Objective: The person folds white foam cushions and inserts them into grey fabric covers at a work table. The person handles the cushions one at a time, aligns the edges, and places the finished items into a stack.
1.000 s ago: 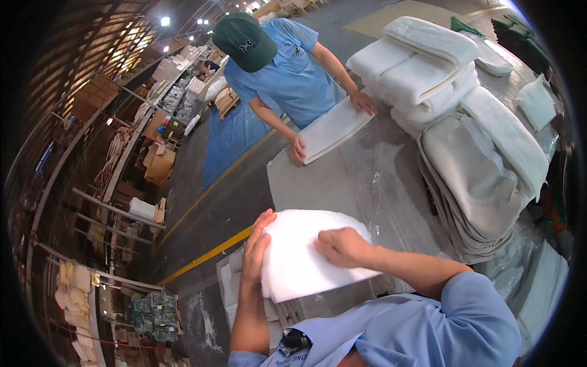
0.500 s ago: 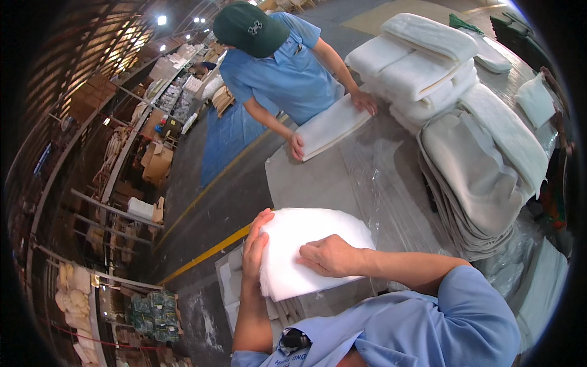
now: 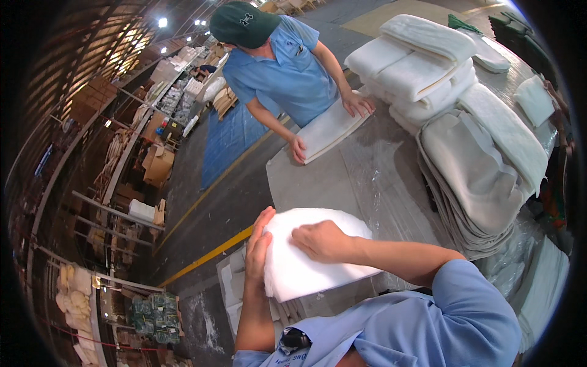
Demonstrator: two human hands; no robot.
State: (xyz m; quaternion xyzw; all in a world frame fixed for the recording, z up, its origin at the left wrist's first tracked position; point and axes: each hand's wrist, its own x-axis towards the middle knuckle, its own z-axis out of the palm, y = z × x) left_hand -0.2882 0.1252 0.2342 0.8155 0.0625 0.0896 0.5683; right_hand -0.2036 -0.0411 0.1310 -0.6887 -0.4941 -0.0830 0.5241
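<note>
A white fluffy padding sheet (image 3: pixel 306 272) lies on the grey table (image 3: pixel 379 177) just in front of me. My left hand (image 3: pixel 259 244) presses flat against the sheet's left edge, fingers together and pointing away from me. My right hand (image 3: pixel 321 238) rests palm down on top of the sheet near its middle, fingers curled slightly into the wadding. My blue sleeve covers the lower right.
Across the table a person in a blue shirt and green cap presses both hands on another white pad (image 3: pixel 333 125). Stacks of white pads (image 3: pixel 422 67) and grey fabric covers (image 3: pixel 471 177) fill the right side. A yellow floor line (image 3: pixel 208 257) and shelving (image 3: pixel 116 214) lie left.
My right hand has slid leftward across the top of the sheet toward my left hand. The person opposite has leaned further over their own pad.
</note>
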